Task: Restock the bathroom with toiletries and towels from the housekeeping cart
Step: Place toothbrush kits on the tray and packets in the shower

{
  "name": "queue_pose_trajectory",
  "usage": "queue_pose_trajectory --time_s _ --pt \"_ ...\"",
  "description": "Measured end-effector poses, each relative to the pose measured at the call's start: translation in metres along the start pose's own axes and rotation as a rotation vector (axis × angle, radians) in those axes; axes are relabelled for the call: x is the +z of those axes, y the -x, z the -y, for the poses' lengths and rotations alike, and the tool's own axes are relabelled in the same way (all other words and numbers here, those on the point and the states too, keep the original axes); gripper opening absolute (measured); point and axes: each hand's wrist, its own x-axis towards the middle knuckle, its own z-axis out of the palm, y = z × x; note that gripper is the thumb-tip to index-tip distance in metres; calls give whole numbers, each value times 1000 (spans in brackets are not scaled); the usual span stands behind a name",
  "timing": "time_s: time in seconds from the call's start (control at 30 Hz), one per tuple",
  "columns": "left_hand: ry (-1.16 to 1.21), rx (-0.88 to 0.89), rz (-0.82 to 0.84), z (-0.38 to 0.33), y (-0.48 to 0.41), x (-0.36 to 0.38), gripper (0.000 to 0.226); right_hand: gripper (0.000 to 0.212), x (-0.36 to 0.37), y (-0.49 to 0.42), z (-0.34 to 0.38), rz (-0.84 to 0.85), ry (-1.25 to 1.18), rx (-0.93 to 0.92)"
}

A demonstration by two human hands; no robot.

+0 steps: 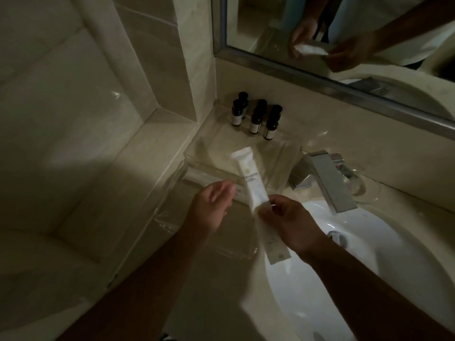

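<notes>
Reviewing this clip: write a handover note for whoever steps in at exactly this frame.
Left hand: open, holds nothing, hovers at the front edge of the clear tray.
Right hand: pinches a white packet above the tray.
Done: dark bottles stand at the tray's back; a long white packet lies along its front.
Left: probably set the held packet in the tray. No towels in view.

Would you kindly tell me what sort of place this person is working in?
Probably a hotel bathroom: a white basin with a chrome faucet, a framed mirror, and miniature dark bottles on a clear tray; the right hand holds a white sachet.
</notes>
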Motion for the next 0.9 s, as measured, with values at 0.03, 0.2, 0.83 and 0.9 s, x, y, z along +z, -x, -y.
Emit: queue_pose_trajectory --time_s 0.03,0.2,0.83,0.9 --pt "11 12 30 2 5 -3 21 9 3 2 2 21 63 -15" --pt "-13 10 -8 6 27 -18 23 17 18 10 9 160 359 -93" --pt "354 -253 -339 40 2 -34 23 24 -1 -6 -15 -138 319 -31" --pt "341 -250 -356 41 -6 -31 22 22 -5 -8 -17 -152 308 -34"
